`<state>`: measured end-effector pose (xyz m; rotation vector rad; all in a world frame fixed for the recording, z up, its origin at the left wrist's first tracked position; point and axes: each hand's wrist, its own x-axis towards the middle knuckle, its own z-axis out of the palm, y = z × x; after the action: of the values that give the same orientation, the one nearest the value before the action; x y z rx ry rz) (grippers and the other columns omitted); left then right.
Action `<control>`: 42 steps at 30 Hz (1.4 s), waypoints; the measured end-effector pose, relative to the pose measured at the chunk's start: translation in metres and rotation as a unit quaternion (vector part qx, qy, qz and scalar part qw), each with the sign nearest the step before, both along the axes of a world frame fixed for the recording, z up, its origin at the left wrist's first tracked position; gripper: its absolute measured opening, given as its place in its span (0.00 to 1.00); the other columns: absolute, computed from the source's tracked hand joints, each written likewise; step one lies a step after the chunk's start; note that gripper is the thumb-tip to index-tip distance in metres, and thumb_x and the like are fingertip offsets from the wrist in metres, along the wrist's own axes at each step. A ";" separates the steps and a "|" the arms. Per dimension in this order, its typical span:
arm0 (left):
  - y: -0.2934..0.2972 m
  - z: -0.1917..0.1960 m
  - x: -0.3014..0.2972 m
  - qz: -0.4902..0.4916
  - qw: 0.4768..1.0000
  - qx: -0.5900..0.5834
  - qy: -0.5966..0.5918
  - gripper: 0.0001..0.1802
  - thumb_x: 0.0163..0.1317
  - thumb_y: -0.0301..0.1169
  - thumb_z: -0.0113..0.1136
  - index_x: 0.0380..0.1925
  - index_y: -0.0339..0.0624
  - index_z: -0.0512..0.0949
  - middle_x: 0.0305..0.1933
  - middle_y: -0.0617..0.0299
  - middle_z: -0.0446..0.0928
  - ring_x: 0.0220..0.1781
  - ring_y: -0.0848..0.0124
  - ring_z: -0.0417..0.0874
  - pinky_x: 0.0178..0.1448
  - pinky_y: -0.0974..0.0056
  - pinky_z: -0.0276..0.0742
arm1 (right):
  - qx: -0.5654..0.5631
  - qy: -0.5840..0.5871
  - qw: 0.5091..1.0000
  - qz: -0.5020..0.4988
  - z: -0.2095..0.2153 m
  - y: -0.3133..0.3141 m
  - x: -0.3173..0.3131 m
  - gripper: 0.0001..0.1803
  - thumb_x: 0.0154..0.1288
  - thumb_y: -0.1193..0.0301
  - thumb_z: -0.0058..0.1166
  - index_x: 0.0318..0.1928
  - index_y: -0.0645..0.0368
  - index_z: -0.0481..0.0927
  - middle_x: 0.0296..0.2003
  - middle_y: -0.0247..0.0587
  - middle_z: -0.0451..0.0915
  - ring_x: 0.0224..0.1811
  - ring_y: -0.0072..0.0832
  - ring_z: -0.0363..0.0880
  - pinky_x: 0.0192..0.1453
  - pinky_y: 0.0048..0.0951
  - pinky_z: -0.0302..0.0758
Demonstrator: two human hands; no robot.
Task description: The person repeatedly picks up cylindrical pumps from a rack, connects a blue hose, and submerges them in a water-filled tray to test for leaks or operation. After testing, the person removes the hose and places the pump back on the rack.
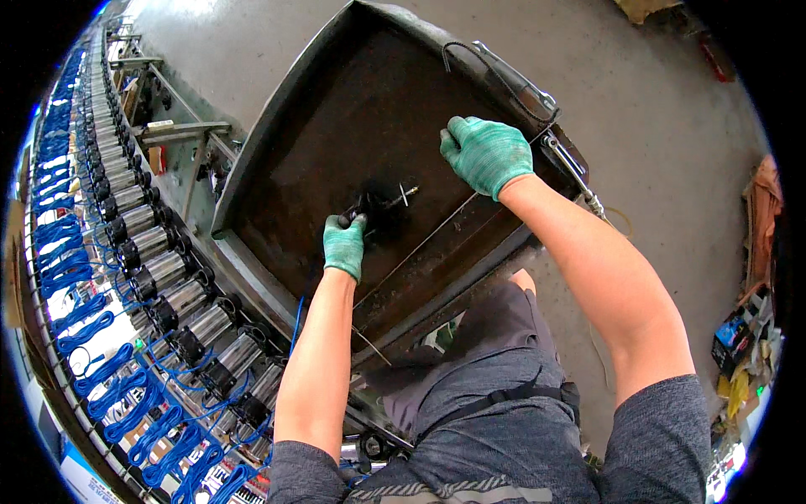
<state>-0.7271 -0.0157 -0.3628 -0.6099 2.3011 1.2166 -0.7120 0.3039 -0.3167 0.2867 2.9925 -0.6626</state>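
My left hand (pixel 344 245), in a green knit glove, is closed around a black part (pixel 366 207) over a dark brown metal tray (pixel 290 126). From that part sticks out a thin metal stem with a crosspiece (pixel 405 196); its dark outline blends into the tray. My right hand (pixel 487 155), gloved alike, hovers over the tray's right side with its fingers curled in. Whatever it may hold is hidden. Beside it, along the right rim, lie a combination wrench (pixel 514 74), a black cord (pixel 495 70) and a chrome ratchet wrench (pixel 574 172).
On my left runs a long row of shiny metal cylinders with black ends (pixel 151 244), with coiled blue cables (pixel 71 260) alongside. A metal frame (pixel 180 130) stands behind it. A thin rod (pixel 428 239) crosses the tray. Boxes and wrappings (pixel 743 340) lie at far right.
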 end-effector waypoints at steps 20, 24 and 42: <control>-0.039 -0.011 0.054 -0.044 0.993 -0.064 0.084 0.12 0.70 0.29 0.66 0.39 0.44 0.70 0.32 0.67 0.69 0.29 0.75 0.68 0.29 0.66 0.68 | -0.004 -0.026 1.000 0.004 0.002 0.000 -0.002 0.17 0.77 0.54 0.46 0.43 0.51 0.83 0.39 0.46 0.87 0.41 0.48 0.87 0.44 0.51 0.83; -0.042 -0.023 0.056 -0.022 0.995 -0.045 0.087 0.11 0.70 0.27 0.65 0.38 0.44 0.69 0.31 0.67 0.69 0.28 0.76 0.68 0.29 0.67 0.68 | -0.006 -0.039 0.999 0.007 0.004 0.000 -0.002 0.18 0.77 0.54 0.46 0.43 0.50 0.83 0.39 0.46 0.87 0.41 0.48 0.87 0.44 0.51 0.83; -0.025 0.000 0.054 -0.025 0.992 -0.069 0.107 0.13 0.68 0.28 0.68 0.36 0.43 0.69 0.31 0.67 0.68 0.31 0.74 0.66 0.33 0.65 0.68 | -0.001 -0.050 0.999 0.008 0.007 0.000 -0.003 0.18 0.78 0.53 0.46 0.44 0.51 0.83 0.42 0.46 0.87 0.43 0.49 0.87 0.47 0.51 0.83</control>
<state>-0.6731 -0.0408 -0.3632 -0.4837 2.5804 1.1561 -0.7147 0.3035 -0.3094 0.2850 2.8964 -0.6302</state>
